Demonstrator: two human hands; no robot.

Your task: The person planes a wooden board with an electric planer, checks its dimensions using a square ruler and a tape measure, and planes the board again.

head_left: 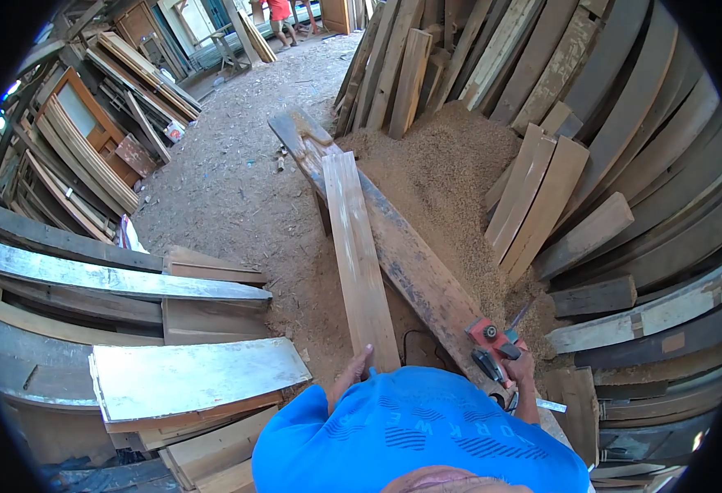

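Note:
A long wooden plank [353, 246] lies at an angle over a worn wooden bench [435, 287], its far end resting on the bench top and its near end by my body. My left hand [350, 378] holds the plank's near left edge, thumb upward, the other fingers partly hidden. At the bench's near right end sits a red electric hand planer [484, 333] with a black knob. My right hand [523, 367] is closed around the planer's rear. The planer is apart from the plank.
Wood shavings [443, 164] heap along the bench's right side. Boards [538, 193] lean and stack on the right. A white-topped board pile [201, 374] stands close on my left, with door frames [90, 123] farther back. A person in red [280, 12] is far off.

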